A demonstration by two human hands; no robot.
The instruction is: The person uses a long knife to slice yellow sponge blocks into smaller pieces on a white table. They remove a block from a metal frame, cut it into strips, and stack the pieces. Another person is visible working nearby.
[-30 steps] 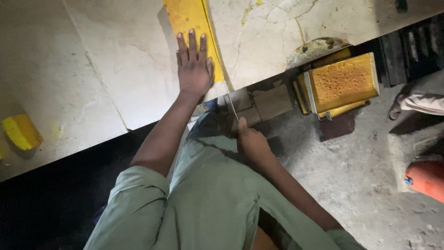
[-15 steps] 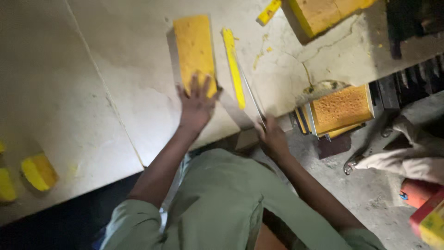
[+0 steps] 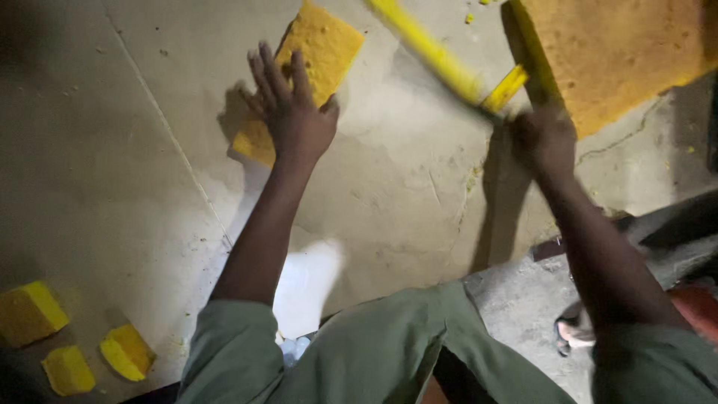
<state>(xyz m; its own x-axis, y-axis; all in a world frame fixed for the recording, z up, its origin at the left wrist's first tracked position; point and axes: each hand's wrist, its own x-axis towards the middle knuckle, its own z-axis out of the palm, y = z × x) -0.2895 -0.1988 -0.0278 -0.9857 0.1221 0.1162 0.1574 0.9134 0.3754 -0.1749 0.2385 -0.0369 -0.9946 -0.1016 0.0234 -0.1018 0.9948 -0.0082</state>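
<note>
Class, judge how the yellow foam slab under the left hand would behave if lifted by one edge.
The foam slab looks porous, so probably light. It is thin and lies flat under the left hand, so it would likely flop. Its rough surface probably grips rather than slips.

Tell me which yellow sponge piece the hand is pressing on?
The flat rectangular slab at top centre, under the left hand. The three small chunks lie untouched at bottom left.
</note>
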